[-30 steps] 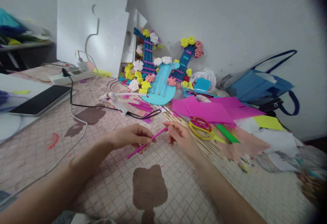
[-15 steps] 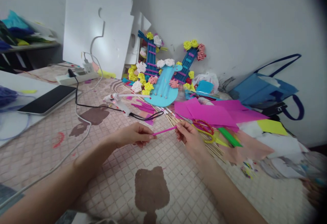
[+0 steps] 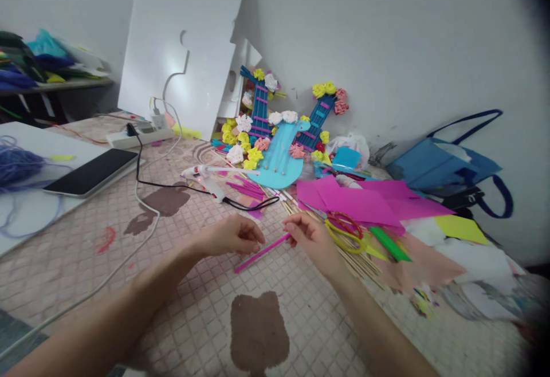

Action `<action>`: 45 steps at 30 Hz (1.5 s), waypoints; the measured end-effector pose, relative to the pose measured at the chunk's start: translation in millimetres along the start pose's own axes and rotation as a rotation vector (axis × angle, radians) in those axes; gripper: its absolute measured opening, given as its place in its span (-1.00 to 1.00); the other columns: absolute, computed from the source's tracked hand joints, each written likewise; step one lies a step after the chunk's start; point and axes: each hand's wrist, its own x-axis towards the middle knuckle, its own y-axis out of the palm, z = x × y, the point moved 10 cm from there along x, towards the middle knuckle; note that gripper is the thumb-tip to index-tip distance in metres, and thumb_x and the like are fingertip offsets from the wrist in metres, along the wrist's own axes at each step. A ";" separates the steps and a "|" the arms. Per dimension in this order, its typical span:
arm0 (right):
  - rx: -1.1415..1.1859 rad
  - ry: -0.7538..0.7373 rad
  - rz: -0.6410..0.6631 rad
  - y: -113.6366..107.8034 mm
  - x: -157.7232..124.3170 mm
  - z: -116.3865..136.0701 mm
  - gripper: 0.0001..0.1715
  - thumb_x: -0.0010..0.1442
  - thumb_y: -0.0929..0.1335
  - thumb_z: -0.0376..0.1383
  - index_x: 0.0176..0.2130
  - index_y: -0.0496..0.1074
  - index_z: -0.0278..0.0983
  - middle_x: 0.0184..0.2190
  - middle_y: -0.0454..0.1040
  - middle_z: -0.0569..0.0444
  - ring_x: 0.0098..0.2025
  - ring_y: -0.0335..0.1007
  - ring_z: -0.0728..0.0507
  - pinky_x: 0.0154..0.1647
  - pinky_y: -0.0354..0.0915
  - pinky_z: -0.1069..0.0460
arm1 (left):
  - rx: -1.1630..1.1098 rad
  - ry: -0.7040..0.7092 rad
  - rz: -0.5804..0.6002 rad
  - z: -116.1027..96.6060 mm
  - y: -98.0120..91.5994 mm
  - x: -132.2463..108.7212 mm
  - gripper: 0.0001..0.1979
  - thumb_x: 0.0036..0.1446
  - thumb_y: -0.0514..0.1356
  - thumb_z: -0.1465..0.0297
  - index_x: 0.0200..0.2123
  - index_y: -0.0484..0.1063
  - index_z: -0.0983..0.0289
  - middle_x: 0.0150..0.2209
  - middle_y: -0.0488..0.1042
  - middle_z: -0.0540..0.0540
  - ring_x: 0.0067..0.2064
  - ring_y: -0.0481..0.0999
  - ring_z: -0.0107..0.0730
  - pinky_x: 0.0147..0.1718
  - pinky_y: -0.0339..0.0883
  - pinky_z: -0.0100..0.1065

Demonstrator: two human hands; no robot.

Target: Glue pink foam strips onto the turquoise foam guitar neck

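Observation:
My right hand (image 3: 309, 239) pinches the upper right end of a thin magenta paper stick (image 3: 262, 253), which slants down to the left above the tabletop. My left hand (image 3: 234, 235) is just above and left of the stick, its fingers loosely curled and a little apart, with nothing seen between them. Beyond the hands lie several more magenta sticks (image 3: 246, 187) and a white glue gun (image 3: 210, 183) with a black cord. Beside my right hand are yellow-handled scissors (image 3: 344, 238), red-handled scissors (image 3: 346, 222) and several thin wooden sticks (image 3: 358, 262).
Blue guitar-shaped crafts (image 3: 279, 156) with paper flowers lean at the wall. Magenta sheets (image 3: 356, 199) and a blue bag (image 3: 442, 156) are on the right. A phone (image 3: 92, 173), purple yarn (image 3: 19, 162) and a power strip (image 3: 140, 135) are on the left; a white cable (image 3: 116, 262) crosses there.
My left hand has let go of the stick's left end. The stick now tilts down to the left from my right hand, and more of its length shows. The view has shifted slightly.

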 end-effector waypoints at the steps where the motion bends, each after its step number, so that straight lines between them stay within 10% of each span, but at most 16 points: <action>1: -0.061 -0.038 -0.012 -3.1 8.1 9.5 -0.78 0.15 0.34 -0.15 -0.29 0.40 -0.26 -0.49 0.40 0.14 -0.47 0.33 -0.01 -0.45 0.26 0.08 | 0.021 0.009 -0.010 -1.7 0.5 -0.2 -0.68 -0.01 0.25 0.21 -0.26 0.46 0.34 -0.50 0.42 -0.01 -0.49 0.35 -0.50 -0.49 0.23 -0.47; 6: -0.588 -0.281 0.020 7.7 69.3 52.4 -0.84 0.23 0.28 -0.27 -0.32 0.41 -0.28 -0.40 0.48 0.08 -0.36 0.38 -0.04 -0.34 0.24 0.07 | 0.348 0.063 -0.230 -16.6 -2.1 -2.1 -0.72 0.07 0.17 0.19 -0.34 0.45 0.32 -0.51 0.44 0.01 -0.48 0.37 -0.46 -0.50 0.16 -0.45; 14: -0.963 -0.311 0.308 79.3 149.2 16.2 -0.70 0.04 0.44 -0.28 -0.21 0.43 -0.34 -0.21 0.45 -0.05 -0.16 0.35 -0.15 -0.13 0.21 0.02 | 0.715 -0.001 -0.369 -22.0 8.0 -3.4 -0.80 0.02 0.24 0.23 -0.37 0.41 0.25 -0.34 0.50 0.05 -0.32 0.48 -0.31 -0.44 0.18 -0.39; 19: -1.069 -0.265 0.388 102.3 158.0 3.6 -0.43 -0.04 0.49 -0.23 -0.04 0.37 -0.35 -0.05 0.41 -0.16 -0.02 0.33 -0.23 -0.06 0.21 0.00 | 0.825 -0.052 -0.366 -26.1 15.5 -2.0 -0.53 0.02 0.17 0.00 -0.19 0.37 0.27 -0.22 0.49 0.21 -0.26 0.52 -0.10 -0.42 0.26 -0.28; 26: -1.167 -0.154 0.455 104.3 166.7 -4.1 -0.67 -0.04 0.39 -0.43 -0.20 0.45 -0.28 -0.24 0.54 -0.02 -0.23 0.44 -0.18 -0.29 0.26 0.07 | 0.803 -0.035 -0.341 -27.9 16.8 -0.2 -0.70 0.03 0.09 0.44 -0.12 0.35 0.26 -0.17 0.52 0.18 -0.21 0.52 -0.13 -0.38 0.29 -0.27; 33: -1.217 -0.033 0.444 106.9 164.9 -9.6 -0.46 -0.06 0.40 -0.44 -0.02 0.41 -0.29 -0.16 0.54 -0.10 -0.17 0.47 -0.25 -0.31 0.29 0.03 | 0.764 0.070 -0.312 -26.6 13.1 -3.8 -0.76 -0.08 0.10 0.51 -0.29 0.43 0.26 -0.30 0.52 0.13 -0.31 0.48 -0.23 -0.43 0.23 -0.34; 45: -0.934 0.020 0.338 92.6 174.4 -9.3 -0.79 0.14 0.37 -0.35 -0.17 0.38 -0.32 -0.23 0.50 0.00 -0.17 0.43 -0.18 -0.19 0.34 0.00 | 0.664 0.060 -0.317 -28.5 1.6 -10.2 -0.78 -0.10 0.08 0.53 -0.36 0.48 0.29 -0.38 0.52 0.12 -0.39 0.44 -0.32 -0.46 0.17 -0.39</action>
